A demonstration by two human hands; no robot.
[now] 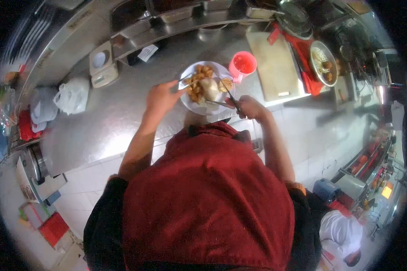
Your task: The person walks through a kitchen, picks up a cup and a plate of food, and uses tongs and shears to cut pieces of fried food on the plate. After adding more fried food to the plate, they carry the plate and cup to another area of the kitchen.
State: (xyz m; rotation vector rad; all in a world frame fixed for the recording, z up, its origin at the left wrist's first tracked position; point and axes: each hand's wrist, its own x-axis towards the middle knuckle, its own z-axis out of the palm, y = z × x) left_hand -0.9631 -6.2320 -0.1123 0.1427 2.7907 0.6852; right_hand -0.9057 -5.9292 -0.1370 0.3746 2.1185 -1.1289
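Observation:
A white plate (195, 108) on the steel counter holds browned, fried-looking pieces (195, 92) around a pale, smooth mound (210, 89). My left hand (162, 98) is closed at the plate's left rim on a slim metal utensil that looks like tongs; its tips reach over the fried pieces. From the lower right, my right hand (252, 108) grips dark scissors (233, 100). Their blades are spread over the plate, one beside a golden piece (225, 85) at the right side. A pink plastic jug (242, 63) with red contents stands just beyond the plate's right rim.
A pale cutting board (271, 67) lies to the right, with a red cloth (308, 67) and a bowl of food (323, 63) beyond it. Leftward are a kitchen scale (103, 65) and white plastic bags (72, 95). A person in a white cap (340, 232) is at lower right.

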